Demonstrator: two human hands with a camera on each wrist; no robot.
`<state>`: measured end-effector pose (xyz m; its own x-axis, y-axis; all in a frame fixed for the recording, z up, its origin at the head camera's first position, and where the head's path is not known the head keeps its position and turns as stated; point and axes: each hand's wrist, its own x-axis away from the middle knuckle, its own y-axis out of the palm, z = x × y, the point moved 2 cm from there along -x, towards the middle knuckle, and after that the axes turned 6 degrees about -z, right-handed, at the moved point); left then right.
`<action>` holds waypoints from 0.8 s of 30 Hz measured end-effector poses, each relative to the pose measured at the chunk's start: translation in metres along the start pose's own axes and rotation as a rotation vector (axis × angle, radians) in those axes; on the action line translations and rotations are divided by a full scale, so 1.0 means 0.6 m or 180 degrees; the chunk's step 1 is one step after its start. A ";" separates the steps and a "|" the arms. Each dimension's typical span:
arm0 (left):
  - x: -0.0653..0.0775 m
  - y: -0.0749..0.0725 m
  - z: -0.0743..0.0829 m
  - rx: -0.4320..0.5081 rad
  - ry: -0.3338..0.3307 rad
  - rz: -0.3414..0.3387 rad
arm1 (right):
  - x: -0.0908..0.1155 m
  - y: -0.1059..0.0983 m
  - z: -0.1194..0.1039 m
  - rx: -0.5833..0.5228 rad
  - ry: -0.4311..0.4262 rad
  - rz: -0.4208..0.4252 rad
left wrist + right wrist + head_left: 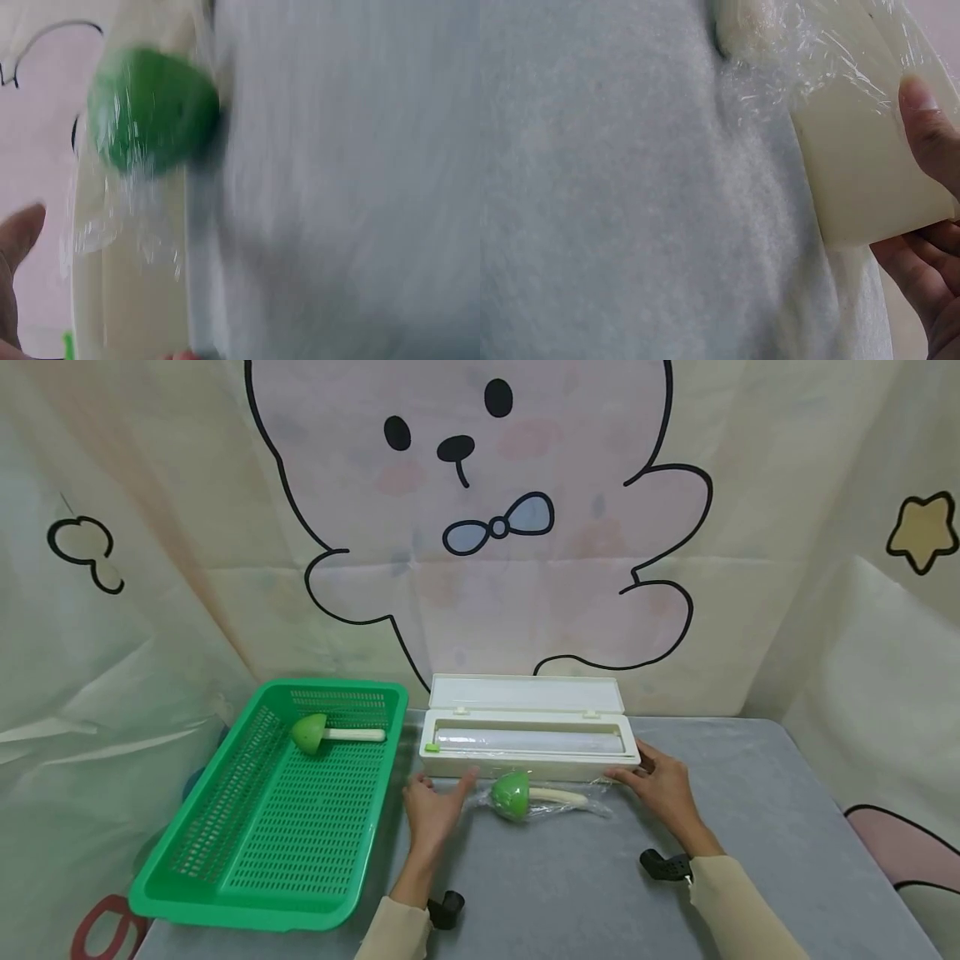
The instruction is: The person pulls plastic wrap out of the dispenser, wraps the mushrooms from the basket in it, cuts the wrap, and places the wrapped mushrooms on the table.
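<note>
A white cling film dispenser [528, 768] lies across the table with its lid up and a film roll inside. Before it rests a toy mushroom [512, 797] with a green cap and pale stem, wrapped in clear film; its cap [154, 112] shows blurred in the left wrist view. My left hand [433, 814] is at the dispenser's left front corner, thumb spread from the fingers. At the other end my right hand [663, 789] grips the corner, thumb [926, 127] over the front and fingers against the end.
To the left stands a green basket [367, 827] with perforated walls. A second green-and-white mushroom [309, 734] lies in its far part, unwrapped. A grey cloth [555, 893] covers the table. Behind hangs a printed curtain [585, 610].
</note>
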<state>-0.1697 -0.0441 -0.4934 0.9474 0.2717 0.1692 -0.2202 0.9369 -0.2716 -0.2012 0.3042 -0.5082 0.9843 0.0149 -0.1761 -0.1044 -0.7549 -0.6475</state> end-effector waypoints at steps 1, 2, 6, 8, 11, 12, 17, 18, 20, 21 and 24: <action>0.005 0.005 -0.002 0.0104 -0.0056 -0.0165 | 0.000 -0.001 0.000 0.0005 0.0007 -0.0017; 0.007 0.011 -0.005 0.0209 -0.0096 -0.0358 | 0.000 -0.003 0.001 0.0009 0.0013 -0.0033; 0.007 0.032 -0.014 0.0390 -0.0068 -0.1186 | 0.000 -0.009 0.005 0.0040 0.0025 -0.0133; 0.002 0.039 -0.017 0.0397 0.0022 -0.1429 | 0.000 -0.013 0.008 0.0059 0.0048 -0.0235; -0.005 0.042 -0.021 0.0345 0.0119 -0.1538 | 0.002 -0.022 0.011 -0.0014 0.0146 -0.0534; -0.005 0.042 -0.021 0.0366 0.0133 -0.1550 | 0.003 -0.025 0.010 -0.0124 0.0182 -0.0674; -0.004 0.033 -0.018 0.0655 0.0058 -0.1612 | 0.013 -0.049 0.002 -0.1033 0.0527 -0.1189; -0.003 0.031 -0.016 0.0738 0.0047 -0.1644 | 0.017 -0.054 0.000 -0.1151 0.0589 -0.1190; -0.001 0.025 -0.011 0.0896 0.0024 -0.1716 | 0.024 -0.060 0.000 -0.1271 0.0668 -0.1148; 0.000 0.023 -0.008 0.0959 0.0030 -0.1756 | 0.028 -0.061 -0.001 -0.1283 0.0669 -0.1139; 0.003 0.015 0.001 0.1073 0.0051 -0.1840 | 0.041 -0.056 -0.007 -0.1507 0.0460 -0.1364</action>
<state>-0.1703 -0.0350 -0.4951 0.9374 -0.2956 0.1839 0.2659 0.9489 0.1700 -0.1726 0.3271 -0.4878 0.9374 0.3153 0.1478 0.3430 -0.9093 -0.2358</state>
